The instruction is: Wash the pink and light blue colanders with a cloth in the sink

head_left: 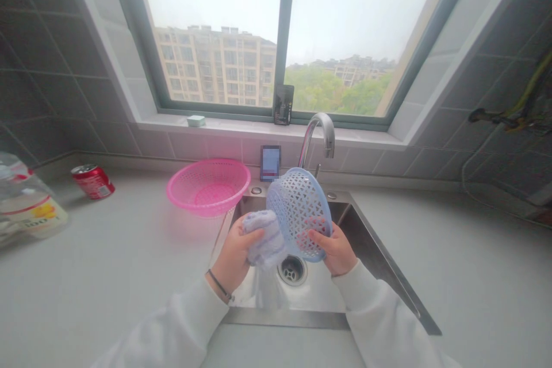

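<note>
Over the steel sink (284, 317), my right hand (338, 247) grips the rim of a light blue plastic colander (302, 207), which is tilted on its side with its perforated wall toward me. Bunched in my left hand (235, 250) is a pale lavender cloth (264, 237), close against the colander's bottom; whether it touches is hard to tell. Both hands are closed. Below them the drain (293, 270) shows in the sink's floor. Part of my right fingers shows through or behind the colander's holes.
A pink plastic basket (209, 187) sits on the counter left of the sink. The curved faucet (321, 126) rises behind it. Farther left are a red can (92, 181) and a clear bottle (30, 207). A small dark-framed screen (271, 162) leans behind the sink.
</note>
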`<act>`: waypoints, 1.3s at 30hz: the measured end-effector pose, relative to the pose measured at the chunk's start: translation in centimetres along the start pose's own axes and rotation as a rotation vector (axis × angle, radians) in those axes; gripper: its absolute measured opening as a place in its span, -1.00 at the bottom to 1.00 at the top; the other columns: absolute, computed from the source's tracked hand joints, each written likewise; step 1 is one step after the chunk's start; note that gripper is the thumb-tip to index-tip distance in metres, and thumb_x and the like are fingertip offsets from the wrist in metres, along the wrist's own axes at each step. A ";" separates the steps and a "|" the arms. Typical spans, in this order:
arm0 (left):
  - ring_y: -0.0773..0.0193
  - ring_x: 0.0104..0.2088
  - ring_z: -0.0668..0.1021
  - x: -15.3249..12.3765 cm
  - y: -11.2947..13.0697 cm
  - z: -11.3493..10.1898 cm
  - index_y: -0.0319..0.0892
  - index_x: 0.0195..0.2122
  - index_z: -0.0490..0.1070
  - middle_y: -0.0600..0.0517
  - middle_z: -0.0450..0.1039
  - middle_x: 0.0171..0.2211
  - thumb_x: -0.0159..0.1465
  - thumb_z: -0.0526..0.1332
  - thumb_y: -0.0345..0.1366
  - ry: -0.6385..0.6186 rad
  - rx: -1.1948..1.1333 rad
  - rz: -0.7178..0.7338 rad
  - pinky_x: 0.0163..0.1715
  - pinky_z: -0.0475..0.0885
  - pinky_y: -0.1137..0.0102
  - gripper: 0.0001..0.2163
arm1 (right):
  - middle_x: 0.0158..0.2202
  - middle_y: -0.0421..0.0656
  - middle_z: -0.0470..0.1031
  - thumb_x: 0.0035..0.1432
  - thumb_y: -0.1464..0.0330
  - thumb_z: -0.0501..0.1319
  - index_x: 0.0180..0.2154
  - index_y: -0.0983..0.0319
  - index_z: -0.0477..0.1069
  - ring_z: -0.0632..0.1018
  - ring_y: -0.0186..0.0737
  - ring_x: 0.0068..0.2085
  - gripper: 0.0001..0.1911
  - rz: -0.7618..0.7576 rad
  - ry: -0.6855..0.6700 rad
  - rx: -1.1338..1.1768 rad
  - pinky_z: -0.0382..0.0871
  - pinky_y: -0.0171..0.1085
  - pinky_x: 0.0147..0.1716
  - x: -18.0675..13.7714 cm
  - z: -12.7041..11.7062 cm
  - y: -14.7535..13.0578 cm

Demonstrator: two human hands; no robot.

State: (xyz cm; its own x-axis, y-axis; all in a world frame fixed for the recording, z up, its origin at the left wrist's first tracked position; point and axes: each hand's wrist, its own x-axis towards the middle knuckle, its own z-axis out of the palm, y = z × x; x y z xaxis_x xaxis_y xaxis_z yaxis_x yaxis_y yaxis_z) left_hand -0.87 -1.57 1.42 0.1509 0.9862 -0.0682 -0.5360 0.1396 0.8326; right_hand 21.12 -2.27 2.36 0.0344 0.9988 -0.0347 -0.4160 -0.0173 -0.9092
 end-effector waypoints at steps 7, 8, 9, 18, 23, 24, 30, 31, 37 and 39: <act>-0.03 0.01 0.60 -0.4 -2.1 0.0 -0.16 0.08 0.39 -0.17 0.51 0.08 0.06 0.50 -0.23 -0.007 -0.144 -0.116 -0.01 0.54 0.14 -0.44 | -0.35 -0.09 0.67 -0.25 0.16 0.61 -0.28 0.21 0.61 0.67 -0.05 -0.33 -0.53 -0.101 -0.004 -0.091 0.63 -0.05 -0.25 -1.1 0.7 1.4; -0.02 0.02 0.59 -0.5 -2.4 0.0 -0.12 0.11 0.36 -0.15 0.50 0.09 0.07 0.50 -0.24 -0.023 -0.124 -0.103 0.00 0.53 0.14 -0.41 | -0.35 -0.09 0.67 -0.23 0.15 0.61 -0.29 0.21 0.62 0.67 -0.05 -0.32 -0.54 -0.110 -0.017 -0.117 0.63 -0.03 -0.23 -1.3 0.7 1.5; 0.00 0.04 0.58 -0.7 -2.7 0.1 -0.07 0.14 0.32 -0.12 0.50 0.09 0.06 0.51 -0.25 -0.029 -0.100 -0.086 0.01 0.52 0.14 -0.37 | -0.35 -0.09 0.67 -0.22 0.14 0.60 -0.30 0.22 0.62 0.66 -0.05 -0.32 -0.55 -0.119 -0.027 -0.140 0.63 -0.03 -0.22 -1.5 0.7 1.7; 0.02 -0.05 0.57 -0.4 -1.5 -0.1 -0.15 -0.06 0.51 -0.09 0.57 -0.08 0.01 0.50 -0.30 0.041 0.296 0.202 0.08 0.42 0.14 -0.55 | -0.37 -0.07 0.67 -0.26 0.12 0.61 -0.24 0.22 0.61 0.67 -0.06 -0.33 -0.48 -0.053 -0.013 -0.135 0.62 -0.07 -0.24 -2.0 1.0 1.5; -0.01 0.07 0.51 -1.2 0.8 0.0 -0.05 -0.08 0.59 -0.04 0.57 -0.04 -0.03 0.51 -0.40 -0.039 0.460 0.448 0.18 0.34 0.21 -0.56 | -0.40 -0.08 0.66 -0.32 0.13 0.63 -0.19 0.23 0.59 0.67 -0.04 -0.36 -0.38 0.000 -0.023 -0.050 0.61 -0.08 -0.30 -1.9 1.3 1.3; -0.02 0.07 0.51 -1.0 1.0 0.0 -0.04 -0.11 0.60 -0.03 0.57 -0.06 -0.06 0.51 -0.42 -0.015 0.456 0.454 0.16 0.35 0.22 -0.56 | -0.42 -0.08 0.66 -0.32 0.13 0.63 -0.18 0.23 0.59 0.67 -0.05 -0.37 -0.38 -0.004 -0.027 -0.043 0.61 -0.10 -0.32 -2.0 1.3 1.2; -0.04 0.06 0.50 1.6 1.5 -1.1 -0.09 -0.13 0.58 -0.02 0.57 -0.10 -0.01 0.47 -0.34 0.128 0.466 0.469 0.07 0.41 0.19 -0.63 | -0.41 -0.12 0.64 -0.35 0.17 0.64 -0.24 0.23 0.60 0.64 -0.11 -0.47 -0.42 0.021 -0.070 -0.005 0.61 -0.11 -0.43 -2.3 1.2 1.0; -0.04 0.04 0.51 1.5 1.4 -1.1 -0.10 -0.13 0.58 -0.02 0.58 -0.12 0.00 0.47 -0.34 0.114 0.476 0.468 0.07 0.40 0.18 -0.64 | -0.41 -0.12 0.64 -0.34 0.17 0.64 -0.24 0.24 0.60 0.64 -0.12 -0.47 -0.43 0.017 -0.065 -0.007 0.61 -0.11 -0.43 -2.2 1.3 0.9; -0.03 0.04 0.50 -0.5 0.5 0.7 -0.05 -0.09 0.60 -0.06 0.57 -0.05 0.00 0.49 -0.37 -0.084 0.443 0.441 0.18 0.33 0.18 -0.60 | -0.45 -0.13 0.62 -0.35 0.18 0.64 -0.25 0.22 0.59 0.63 -0.10 -0.46 -0.43 -0.013 0.008 0.017 0.60 -0.10 -0.42 -1.3 0.6 0.6; -0.03 0.05 0.50 -0.2 0.5 0.6 -0.02 -0.10 0.60 -0.05 0.57 -0.06 -0.02 0.50 -0.38 -0.061 0.418 0.428 0.16 0.34 0.20 -0.59 | -0.42 -0.11 0.63 -0.34 0.20 0.64 -0.24 0.23 0.59 0.63 -0.08 -0.45 -0.44 -0.003 -0.006 0.032 0.60 -0.08 -0.42 -1.4 0.2 0.4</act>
State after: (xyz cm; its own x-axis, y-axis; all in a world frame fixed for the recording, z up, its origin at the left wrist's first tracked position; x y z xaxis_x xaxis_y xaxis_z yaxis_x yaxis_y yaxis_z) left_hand -0.64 -1.73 2.21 0.0479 0.9383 0.3424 -0.1890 -0.3280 0.9256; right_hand 20.72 -3.63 2.12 0.0307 0.9991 -0.0298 -0.4451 -0.0131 -0.8954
